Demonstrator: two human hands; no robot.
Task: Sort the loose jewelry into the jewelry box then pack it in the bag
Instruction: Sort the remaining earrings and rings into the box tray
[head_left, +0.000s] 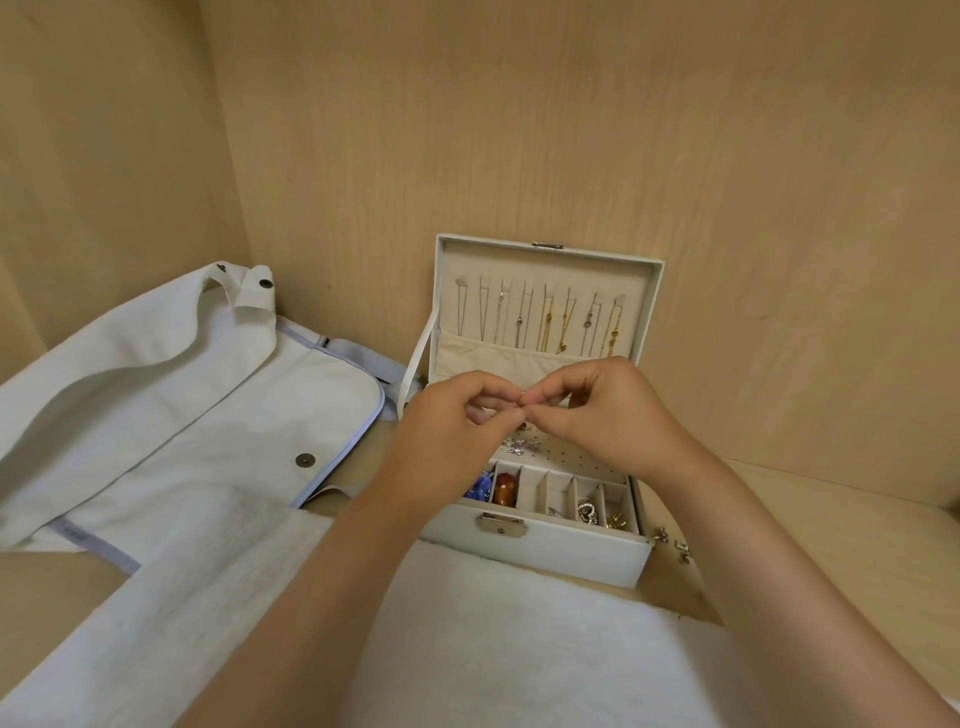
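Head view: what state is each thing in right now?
Jewelry box: lid open, upright.
Latch: unfastened.
Necklaces: hanging in the lid.
Bag: lying flat, flap open.
Left hand: pinches a tiny piece over the box.
Right hand: pinches the same tiny piece.
Loose jewelry: on the shelf, right of the box.

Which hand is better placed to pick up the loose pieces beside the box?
Right. The loose pieces lie right of the jewelry box, nearer the right hand; the left hand would have to cross the box. Both hands seem to pinch something tiny.
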